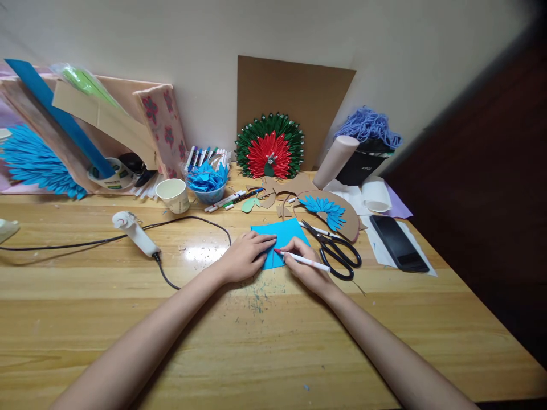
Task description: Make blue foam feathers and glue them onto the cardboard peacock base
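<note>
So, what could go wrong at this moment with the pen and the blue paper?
The blue paper is pinned only by the left hand, so it may slide under the pen in the right hand and spoil the line. The black scissors lie very close to the right hand, which might bump them.

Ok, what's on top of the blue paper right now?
The left hand lies flat on the blue paper, and the right hand holds a pen, tip on it. The paper's lower left part is hidden.
</note>
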A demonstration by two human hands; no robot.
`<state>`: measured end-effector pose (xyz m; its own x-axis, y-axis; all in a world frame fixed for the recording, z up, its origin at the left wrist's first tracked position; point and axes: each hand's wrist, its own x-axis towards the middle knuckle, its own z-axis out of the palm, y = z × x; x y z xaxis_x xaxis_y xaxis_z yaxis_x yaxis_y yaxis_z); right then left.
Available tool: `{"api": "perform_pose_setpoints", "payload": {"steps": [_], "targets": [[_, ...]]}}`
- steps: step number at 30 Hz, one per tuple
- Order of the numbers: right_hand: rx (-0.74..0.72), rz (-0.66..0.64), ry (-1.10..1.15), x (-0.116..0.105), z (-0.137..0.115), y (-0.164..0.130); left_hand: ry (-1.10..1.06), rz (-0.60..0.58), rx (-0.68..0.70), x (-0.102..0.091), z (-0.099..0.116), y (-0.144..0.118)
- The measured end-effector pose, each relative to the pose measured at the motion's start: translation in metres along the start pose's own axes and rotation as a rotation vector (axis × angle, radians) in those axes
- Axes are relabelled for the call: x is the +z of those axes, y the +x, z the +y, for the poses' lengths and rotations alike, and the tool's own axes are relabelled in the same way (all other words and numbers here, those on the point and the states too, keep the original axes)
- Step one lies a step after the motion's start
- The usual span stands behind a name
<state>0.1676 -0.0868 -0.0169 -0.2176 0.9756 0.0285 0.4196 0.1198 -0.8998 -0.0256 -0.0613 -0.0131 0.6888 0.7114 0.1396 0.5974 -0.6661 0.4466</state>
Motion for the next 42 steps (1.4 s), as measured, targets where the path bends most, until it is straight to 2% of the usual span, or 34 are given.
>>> {"api": "perform_pose_setpoints", "payload": {"steps": [4,9,14,17,28,31,35,39,42], "targets": [[-0.022,-0.04,0.01,-0.0003,0.0004,0.0003,-0.006,-0.004,0.007,-0.0004,0.0001,0.0001],[-0.005,-0.001,0.0,-0.0002,0.0035,0.0008,-0.004,-0.004,0.006,-0.0009,0.0004,-0.0001],[-0.008,-0.055,0.051,-0.0006,0.004,0.0011,-0.007,-0.005,0.013,0.0003,-0.001,-0.0001],[-0.02,-0.036,0.011,-0.0011,0.0038,0.0005,-0.007,-0.002,0.015,0.0016,-0.0021,0.0002],[-0.068,-0.099,-0.021,-0.002,0.0003,-0.0012,-0.016,-0.004,0.011,0.0002,-0.0012,0.0002],[-0.056,-0.069,-0.03,-0.0023,-0.0005,-0.0015,-0.013,-0.006,0.014,0.0011,-0.0023,0.0004],[-0.054,-0.135,0.002,-0.0028,-0.0012,-0.0021,-0.006,-0.008,0.013,0.0014,-0.0025,0.0004],[-0.057,-0.088,-0.027,-0.0036,-0.0023,-0.0022,-0.003,-0.007,0.009,0.0007,-0.0017,0.0002],[-0.059,-0.149,0.013,-0.0039,-0.0028,-0.0022,0.0,-0.008,0.012,0.0001,-0.0012,0.0001]]}}
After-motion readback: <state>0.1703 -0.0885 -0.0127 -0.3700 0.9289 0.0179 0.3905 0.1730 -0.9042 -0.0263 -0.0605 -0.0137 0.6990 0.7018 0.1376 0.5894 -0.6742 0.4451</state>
